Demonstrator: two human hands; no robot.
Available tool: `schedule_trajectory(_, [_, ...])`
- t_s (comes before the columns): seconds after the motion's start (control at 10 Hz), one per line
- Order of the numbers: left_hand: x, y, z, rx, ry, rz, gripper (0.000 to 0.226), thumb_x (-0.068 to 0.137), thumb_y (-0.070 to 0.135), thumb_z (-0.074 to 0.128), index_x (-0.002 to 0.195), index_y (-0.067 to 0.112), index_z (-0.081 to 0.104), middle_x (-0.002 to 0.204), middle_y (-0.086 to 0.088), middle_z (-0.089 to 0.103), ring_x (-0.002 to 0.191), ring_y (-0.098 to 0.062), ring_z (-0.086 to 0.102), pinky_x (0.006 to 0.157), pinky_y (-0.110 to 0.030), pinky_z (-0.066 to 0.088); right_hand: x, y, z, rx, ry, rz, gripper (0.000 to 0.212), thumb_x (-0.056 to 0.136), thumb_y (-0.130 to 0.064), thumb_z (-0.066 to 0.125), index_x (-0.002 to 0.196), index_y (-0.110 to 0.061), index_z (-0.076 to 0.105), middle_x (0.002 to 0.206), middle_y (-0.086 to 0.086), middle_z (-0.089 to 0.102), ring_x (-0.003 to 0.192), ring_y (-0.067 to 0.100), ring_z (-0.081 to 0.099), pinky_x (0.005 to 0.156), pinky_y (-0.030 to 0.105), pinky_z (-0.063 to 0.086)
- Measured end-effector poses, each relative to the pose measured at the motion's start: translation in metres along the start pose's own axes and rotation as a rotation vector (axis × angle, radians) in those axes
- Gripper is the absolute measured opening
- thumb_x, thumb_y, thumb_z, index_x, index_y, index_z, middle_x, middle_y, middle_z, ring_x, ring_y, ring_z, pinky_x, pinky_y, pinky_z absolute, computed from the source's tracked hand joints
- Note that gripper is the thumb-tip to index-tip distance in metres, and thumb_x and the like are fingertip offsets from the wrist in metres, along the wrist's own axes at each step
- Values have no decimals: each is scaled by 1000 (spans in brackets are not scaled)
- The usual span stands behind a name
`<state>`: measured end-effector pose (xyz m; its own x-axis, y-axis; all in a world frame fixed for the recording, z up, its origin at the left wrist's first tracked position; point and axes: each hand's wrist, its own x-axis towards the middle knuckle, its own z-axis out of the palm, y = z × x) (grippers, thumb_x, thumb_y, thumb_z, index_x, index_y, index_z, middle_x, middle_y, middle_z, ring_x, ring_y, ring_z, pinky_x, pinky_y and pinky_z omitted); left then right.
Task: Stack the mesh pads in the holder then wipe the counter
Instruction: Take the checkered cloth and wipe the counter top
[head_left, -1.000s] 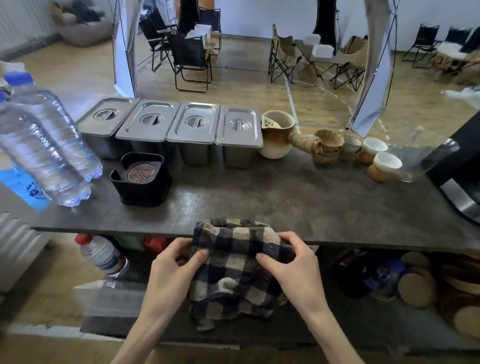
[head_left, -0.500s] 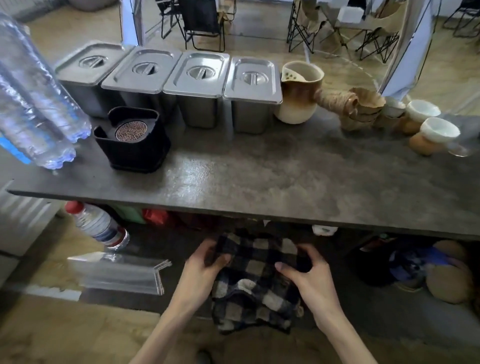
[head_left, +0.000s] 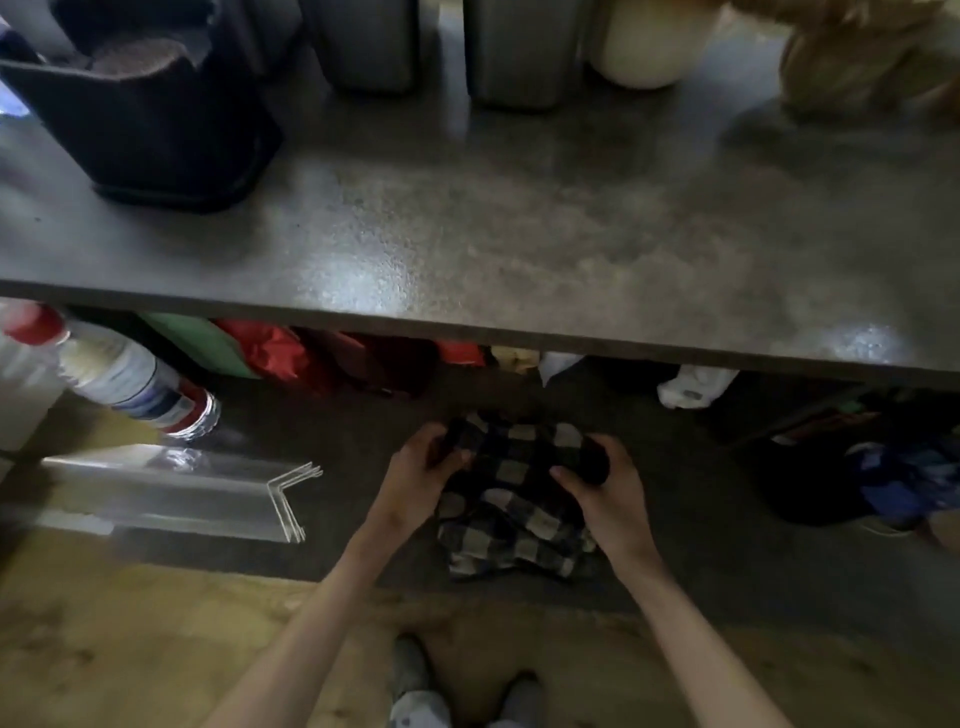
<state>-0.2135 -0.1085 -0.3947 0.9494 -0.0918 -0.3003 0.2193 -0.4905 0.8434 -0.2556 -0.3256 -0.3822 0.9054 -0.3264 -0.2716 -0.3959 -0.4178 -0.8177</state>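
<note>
A dark checked cloth (head_left: 511, 499) lies on the lower shelf beneath the grey counter (head_left: 467, 244). My left hand (head_left: 415, 478) grips its upper left corner and my right hand (head_left: 608, 493) grips its upper right corner. The black holder (head_left: 150, 114) stands on the counter at the far left, with a brown mesh pad (head_left: 140, 54) showing in its top opening. The picture is blurred by head movement.
Steel containers (head_left: 519, 52) and a cream jug (head_left: 644, 47) line the back of the counter. On the lower shelf lie a water bottle (head_left: 130, 374), clear plastic angle pieces (head_left: 208, 493), red and green items (head_left: 270, 348) and dark bags (head_left: 857, 467). Feet in socks (head_left: 415, 691) stand on the wooden floor.
The cloth came off the counter edge and went down onto the lower shelf, both hands holding it throughout. My head tilted down and moved closer, so the counter fills the upper frame.
</note>
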Motion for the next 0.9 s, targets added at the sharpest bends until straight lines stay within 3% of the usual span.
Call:
schedule_trajectory(0.1, [5, -4, 5, 14, 23, -9, 13, 89, 22, 65, 99, 22, 56, 81, 12, 63, 76, -3, 60, 58, -5, 42, 6, 14, 9, -79, 40, -38, 53, 79, -31, 74, 125, -23, 51, 119, -4, 59, 112, 11, 54, 93, 28, 46])
schedule_trajectory(0.2, [7, -5, 8, 30, 70, 4, 18, 89, 22, 65, 105, 14, 62, 84, 6, 65, 83, -11, 65, 58, -6, 40, 8, 18, 13, -168, 105, -110, 55, 79, -32, 74, 128, -23, 49, 124, 1, 60, 117, 17, 54, 96, 33, 47])
schedule_trajectory(0.3, [-2, -4, 13, 35, 47, -16, 37, 87, 26, 68, 120, 14, 60, 102, 3, 66, 102, -13, 62, 68, -9, 42, 2, 20, 18, -254, 165, -121, 56, 83, -32, 70, 130, -21, 44, 126, 3, 54, 120, 20, 48, 92, 34, 47])
schedule_trajectory(0.4, [-19, -7, 21, 101, -28, 85, 68, 81, 19, 74, 141, 14, 41, 129, -2, 52, 121, -12, 48, 94, -11, 35, -8, 22, 24, -390, 230, -156, 57, 87, -36, 65, 134, -15, 40, 128, 8, 48, 120, 24, 45, 92, 37, 48])
schedule_trajectory(0.5, [-31, -17, 22, 201, -61, 91, 86, 86, 26, 69, 151, 12, 15, 141, -10, 32, 133, -24, 32, 111, -28, 28, -17, 27, 22, -440, 228, -159, 60, 90, -39, 60, 138, -14, 35, 129, 12, 42, 117, 27, 42, 97, 39, 44])
schedule_trajectory(0.6, [-48, -28, 24, 386, -34, 190, 79, 92, 42, 55, 152, 11, 13, 139, -9, 29, 127, -26, 31, 111, -36, 31, -27, 32, 15, -470, 127, -141, 62, 92, -42, 54, 143, -19, 27, 133, 13, 34, 120, 29, 37, 103, 41, 38])
schedule_trajectory(0.7, [-62, -27, 18, 548, -46, 151, 80, 88, 61, 31, 152, 17, 15, 140, -9, 30, 123, -28, 34, 108, -40, 34, -37, 23, -1, -554, -13, -90, 64, 96, -45, 44, 150, -27, 15, 142, 12, 26, 129, 30, 30, 108, 41, 31])
schedule_trajectory(0.8, [-74, -16, 7, 564, -116, 95, 76, 90, 58, 40, 152, 25, 13, 146, -4, 27, 129, -27, 31, 110, -40, 30, -47, 8, -18, -576, -153, -27, 62, 97, -48, 38, 151, -30, 14, 151, 11, 21, 138, 31, 23, 112, 42, 23])
schedule_trajectory(0.9, [-66, 18, -21, 432, -110, 109, 72, 90, 48, 54, 150, 25, 24, 145, -3, 34, 134, -26, 33, 110, -40, 30, -45, -30, -43, -534, -244, -76, 53, 98, -47, 36, 148, -33, 27, 155, 2, 23, 142, 24, 23, 114, 46, 15])
